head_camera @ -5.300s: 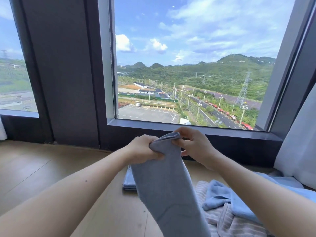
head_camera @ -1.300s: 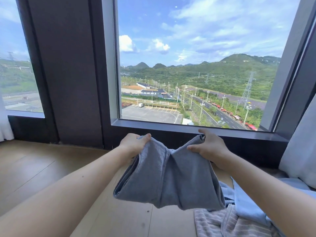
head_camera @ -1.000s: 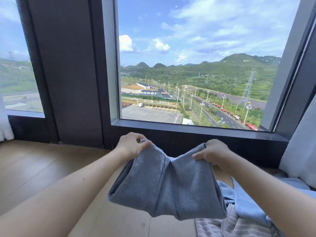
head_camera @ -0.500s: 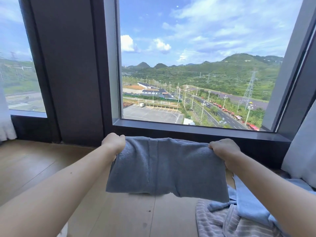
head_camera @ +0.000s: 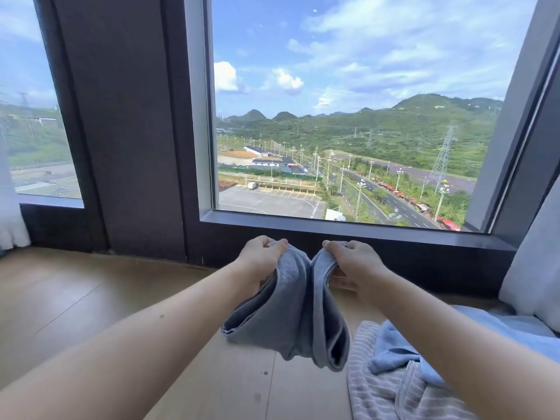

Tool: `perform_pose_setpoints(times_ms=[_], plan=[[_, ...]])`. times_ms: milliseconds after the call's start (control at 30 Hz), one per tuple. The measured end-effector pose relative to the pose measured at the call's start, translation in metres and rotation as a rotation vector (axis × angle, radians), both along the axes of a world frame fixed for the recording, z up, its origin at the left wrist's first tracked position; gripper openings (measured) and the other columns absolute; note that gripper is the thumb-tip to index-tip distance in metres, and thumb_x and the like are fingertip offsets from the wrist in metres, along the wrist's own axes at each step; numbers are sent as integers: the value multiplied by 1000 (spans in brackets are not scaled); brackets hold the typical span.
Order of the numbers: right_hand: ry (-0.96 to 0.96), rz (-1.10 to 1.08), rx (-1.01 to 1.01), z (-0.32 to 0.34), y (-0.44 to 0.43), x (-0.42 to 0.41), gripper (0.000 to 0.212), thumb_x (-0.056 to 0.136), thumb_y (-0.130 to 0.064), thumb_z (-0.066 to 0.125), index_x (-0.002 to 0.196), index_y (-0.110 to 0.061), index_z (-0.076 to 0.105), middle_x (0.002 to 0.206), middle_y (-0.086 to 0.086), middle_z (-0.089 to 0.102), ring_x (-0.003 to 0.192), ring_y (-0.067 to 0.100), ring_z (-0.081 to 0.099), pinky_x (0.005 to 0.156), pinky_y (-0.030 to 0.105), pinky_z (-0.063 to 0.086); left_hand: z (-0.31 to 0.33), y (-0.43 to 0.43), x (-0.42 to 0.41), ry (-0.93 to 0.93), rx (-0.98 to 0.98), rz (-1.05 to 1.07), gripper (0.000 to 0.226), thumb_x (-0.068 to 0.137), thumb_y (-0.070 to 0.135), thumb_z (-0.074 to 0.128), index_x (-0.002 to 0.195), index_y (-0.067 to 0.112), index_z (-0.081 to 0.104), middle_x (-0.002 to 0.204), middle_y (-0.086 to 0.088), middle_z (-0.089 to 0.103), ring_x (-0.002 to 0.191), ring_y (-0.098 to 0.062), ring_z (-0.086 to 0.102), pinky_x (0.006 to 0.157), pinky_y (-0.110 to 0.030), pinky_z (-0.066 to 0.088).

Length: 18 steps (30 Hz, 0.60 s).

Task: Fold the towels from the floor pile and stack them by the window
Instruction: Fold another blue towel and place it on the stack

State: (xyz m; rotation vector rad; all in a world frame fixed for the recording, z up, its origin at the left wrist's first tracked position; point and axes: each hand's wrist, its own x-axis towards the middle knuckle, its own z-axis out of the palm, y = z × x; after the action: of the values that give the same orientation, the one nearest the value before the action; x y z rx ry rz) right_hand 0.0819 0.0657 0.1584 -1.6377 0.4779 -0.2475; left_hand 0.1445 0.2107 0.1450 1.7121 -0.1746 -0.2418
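A grey-blue towel (head_camera: 291, 316) hangs in the air in front of the window, doubled over so its two halves face each other. My left hand (head_camera: 260, 259) pinches its upper left corner and my right hand (head_camera: 351, 262) pinches the upper right one, the two hands close together. The floor pile lies at the lower right: a striped towel (head_camera: 391, 392) with a light blue towel (head_camera: 394, 356) on top of it. The folded stack under the window is hidden behind the held towel.
The dark window sill (head_camera: 348, 228) runs just beyond my hands. A wooden floor (head_camera: 75, 298) spreads to the left. A white curtain (head_camera: 536, 268) hangs at the right edge and another (head_camera: 9, 219) at the far left.
Half a second ago the towel was stretched flat between my hands held wide apart. My hands have since come together, folding the towel in half along a vertical crease.
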Motion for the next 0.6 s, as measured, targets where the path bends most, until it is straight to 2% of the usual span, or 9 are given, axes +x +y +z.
perform_pose_setpoints(times_ms=[100,167,233,300,333,400,500,533,600], plan=[[-16,63,22,1,11,-2,14,92,-21,57,84,-12,51,89,12,62,68,20,63,50,26,51,5,-14,-10,-31,-73,-92,19,96,30,50,87,14,55,75,-7,58,63,-18,53,60,-31,43],[-14,103,-4,2,15,-4,15,91,-25,57,87,-12,51,99,15,63,75,21,64,55,27,53,8,-20,-15,-32,-86,-125,18,96,30,48,87,16,54,81,-7,59,67,-17,56,60,-29,45],[-19,123,-31,4,18,-6,25,92,-36,55,92,-10,56,101,15,64,78,21,64,63,30,55,10,-23,-20,-49,-90,-139,17,94,34,52,94,17,53,94,-11,61,77,-20,59,66,-31,48],[-25,138,-6,9,19,-9,44,94,-51,42,88,-11,62,84,8,61,74,18,57,71,33,54,11,-20,-25,-44,-114,-169,38,81,42,64,106,19,48,106,-11,60,93,-25,60,80,-37,49],[-22,150,-7,12,19,-11,53,94,-56,33,84,-13,63,80,4,57,75,17,54,77,35,52,12,-19,-27,-52,-114,-187,50,74,41,70,111,19,45,105,-8,59,98,-25,60,85,-38,49],[-21,202,-75,18,17,-15,61,94,-59,18,90,-18,62,87,-2,56,83,15,52,88,37,47,13,-15,-29,-95,-108,-183,55,73,24,77,116,20,42,98,-2,57,94,-20,60,83,-35,49],[-44,286,-105,22,13,-16,69,95,-58,9,99,-21,67,109,-1,58,97,16,51,90,34,42,15,-13,-25,-142,-109,-89,39,83,2,64,109,22,44,90,-1,56,77,-14,58,63,-27,49],[-54,302,-102,23,12,-17,70,95,-58,9,95,-22,70,115,-1,57,99,16,50,90,34,42,15,-13,-24,-147,-119,-61,34,84,0,60,107,21,45,88,-2,56,75,-14,57,61,-26,48],[-77,303,-103,24,10,-17,62,98,-52,18,87,-24,72,114,0,58,94,14,51,87,32,43,17,-12,-22,-153,-163,-17,27,85,-2,56,102,18,50,86,-3,57,76,-17,57,69,-29,49]])
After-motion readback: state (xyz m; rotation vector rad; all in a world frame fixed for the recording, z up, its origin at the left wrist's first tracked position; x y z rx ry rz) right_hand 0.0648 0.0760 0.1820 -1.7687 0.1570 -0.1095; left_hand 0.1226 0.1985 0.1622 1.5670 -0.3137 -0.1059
